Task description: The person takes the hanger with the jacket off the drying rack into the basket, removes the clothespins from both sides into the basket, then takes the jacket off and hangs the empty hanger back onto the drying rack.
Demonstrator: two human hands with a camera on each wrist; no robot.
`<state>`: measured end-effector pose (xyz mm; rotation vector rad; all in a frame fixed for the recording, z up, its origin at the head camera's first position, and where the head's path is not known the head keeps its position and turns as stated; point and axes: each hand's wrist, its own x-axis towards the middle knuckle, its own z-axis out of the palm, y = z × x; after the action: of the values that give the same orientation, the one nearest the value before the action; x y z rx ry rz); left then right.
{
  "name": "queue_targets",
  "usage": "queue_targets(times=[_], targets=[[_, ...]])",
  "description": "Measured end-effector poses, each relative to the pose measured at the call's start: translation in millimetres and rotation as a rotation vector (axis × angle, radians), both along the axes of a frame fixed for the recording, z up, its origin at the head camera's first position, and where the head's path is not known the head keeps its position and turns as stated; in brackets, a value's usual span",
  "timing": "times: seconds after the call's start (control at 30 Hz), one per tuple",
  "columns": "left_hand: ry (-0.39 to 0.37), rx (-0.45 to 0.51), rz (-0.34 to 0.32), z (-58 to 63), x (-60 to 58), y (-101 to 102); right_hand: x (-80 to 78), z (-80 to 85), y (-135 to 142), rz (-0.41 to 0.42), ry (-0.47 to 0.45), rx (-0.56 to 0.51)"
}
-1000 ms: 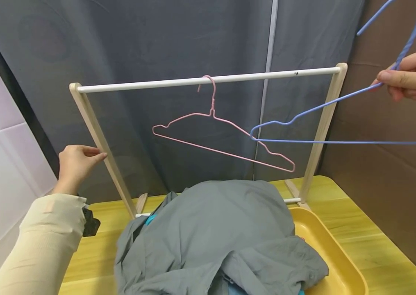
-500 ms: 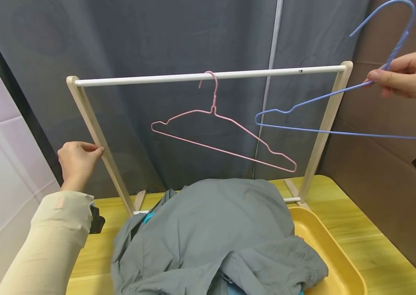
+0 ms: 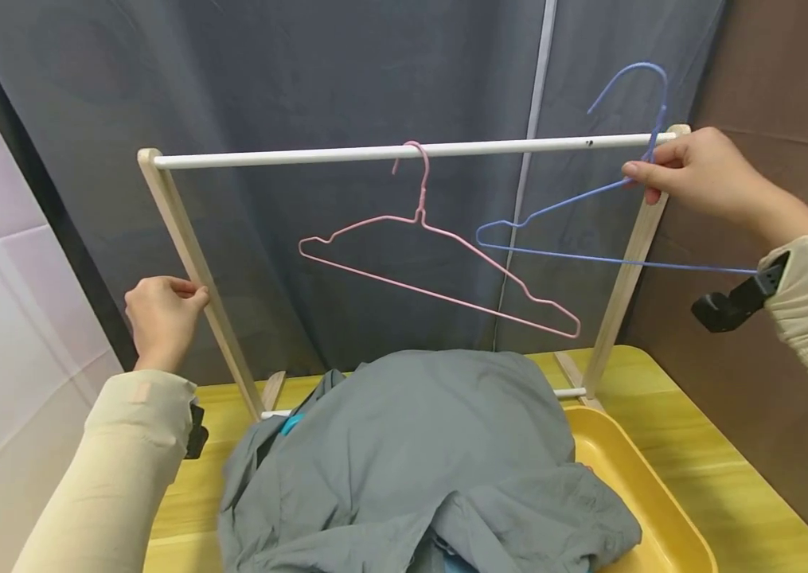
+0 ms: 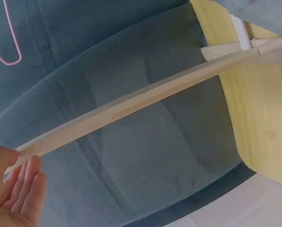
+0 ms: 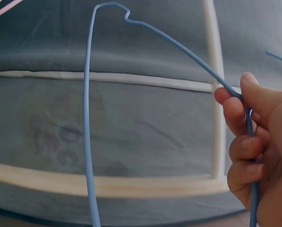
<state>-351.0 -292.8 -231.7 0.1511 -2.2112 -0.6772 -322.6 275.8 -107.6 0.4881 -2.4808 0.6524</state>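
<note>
My left hand (image 3: pixel 163 322) pinches the left wooden post (image 3: pixel 189 247) of a small clothes rack. In the left wrist view the thumb lies on one side of that post (image 4: pixel 108 116), fingertips on the other. My right hand (image 3: pixel 715 179) grips a blue wire hanger (image 3: pixel 579 200) just below its hook, at the rack's right end. The hook rises above the white rail (image 3: pixel 303 157), apart from it as far as I can tell. In the right wrist view, fingers curl round the wire of the hanger (image 5: pixel 87 118). A pink hanger (image 3: pixel 423 191) hangs mid-rail.
Grey clothing (image 3: pixel 432 446) lies heaped in front of the rack, partly over a yellow tray (image 3: pixel 650 485). Both stand on a yellow wood-grain table (image 3: pixel 704 422). A dark grey curtain (image 3: pixel 346 72) hangs behind, and a brown panel (image 3: pixel 783 342) closes the right side.
My right hand has brought the blue hanger leftward and away from me, to the right end of the rail. The left hand has stayed at the left post.
</note>
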Motion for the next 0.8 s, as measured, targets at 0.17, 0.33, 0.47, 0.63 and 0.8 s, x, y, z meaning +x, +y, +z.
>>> queue_targets(times=[0.17, 0.33, 0.47, 0.63, 0.8], targets=[[-0.004, 0.005, -0.005, -3.0, -0.4, 2.9, -15.3, -12.0, -11.8, -0.056, -0.026, 0.028], [-0.006, -0.001, -0.015, -4.3, -0.9, 7.8, -23.8, -24.4, -15.4, -0.081, -0.061, -0.013], [0.005, -0.005, -0.018, -1.9, -1.5, 10.1, -27.8, -28.1, -16.0, -0.072, -0.05, -0.059], [0.011, 0.008, -0.006, 0.3, -1.7, 12.4, -32.7, -32.4, -16.8, -0.059, -0.055, -0.069], [0.013, 0.021, -0.01, -0.5, -1.5, 14.0, -35.4, -41.6, -17.2, -0.05, -0.105, -0.063]])
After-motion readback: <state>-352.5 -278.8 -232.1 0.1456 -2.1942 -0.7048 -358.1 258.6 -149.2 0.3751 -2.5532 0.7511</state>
